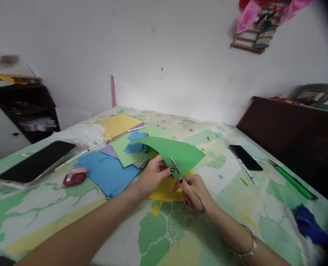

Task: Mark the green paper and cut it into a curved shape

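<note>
A sheet of green paper (pixel 184 153) is raised above the table, bent in a curve, with its lower left edge in the closed fingers of my left hand (pixel 154 174). My right hand (pixel 190 190) is closed round a pair of scissors (pixel 176 166), whose metal blades lie against the green sheet beside my left thumb. The handles are mostly covered by my fingers. Below both hands a yellow sheet (pixel 164 192) rests on the table. Blue paper (pixel 105 171) and light green paper (pixel 125 147) lie to the left of my left hand.
At left are a large phone (pixel 39 160), a dark red object (pixel 75 176) and a heap of white string (pixel 81 135). A smaller phone (pixel 245 157), a green cutter knife (pixel 294 181) and a blue object (pixel 309 223) lie at right. Paper scraps dot the patterned tablecloth (pixel 119 232).
</note>
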A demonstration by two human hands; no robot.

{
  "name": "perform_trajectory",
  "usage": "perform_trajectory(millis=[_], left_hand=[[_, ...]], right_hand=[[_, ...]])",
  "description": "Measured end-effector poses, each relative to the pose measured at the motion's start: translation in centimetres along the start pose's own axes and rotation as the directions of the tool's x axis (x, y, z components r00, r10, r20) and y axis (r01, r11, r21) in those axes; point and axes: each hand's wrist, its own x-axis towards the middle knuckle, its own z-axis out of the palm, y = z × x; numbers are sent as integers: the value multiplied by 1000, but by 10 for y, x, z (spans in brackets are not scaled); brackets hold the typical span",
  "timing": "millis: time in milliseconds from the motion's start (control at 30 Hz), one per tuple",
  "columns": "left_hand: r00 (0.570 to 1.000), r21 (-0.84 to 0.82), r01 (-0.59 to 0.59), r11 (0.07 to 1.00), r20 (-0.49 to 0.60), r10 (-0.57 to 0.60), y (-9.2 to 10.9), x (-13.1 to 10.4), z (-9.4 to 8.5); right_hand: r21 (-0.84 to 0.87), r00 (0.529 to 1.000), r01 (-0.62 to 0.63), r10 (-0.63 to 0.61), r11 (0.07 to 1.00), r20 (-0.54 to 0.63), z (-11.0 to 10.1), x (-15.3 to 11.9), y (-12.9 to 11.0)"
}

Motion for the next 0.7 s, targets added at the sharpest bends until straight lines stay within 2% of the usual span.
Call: perform_trajectory(millis=[400, 700], left_hand=[[999, 5, -4, 1000, 37, 4, -8, 1, -5], [999, -18, 6, 1000, 43, -5, -9, 0, -4]], right_hand=[[35, 1000, 25, -25, 999, 4, -1, 4, 5], [154, 999, 54, -51, 987, -18, 5, 7, 6]])
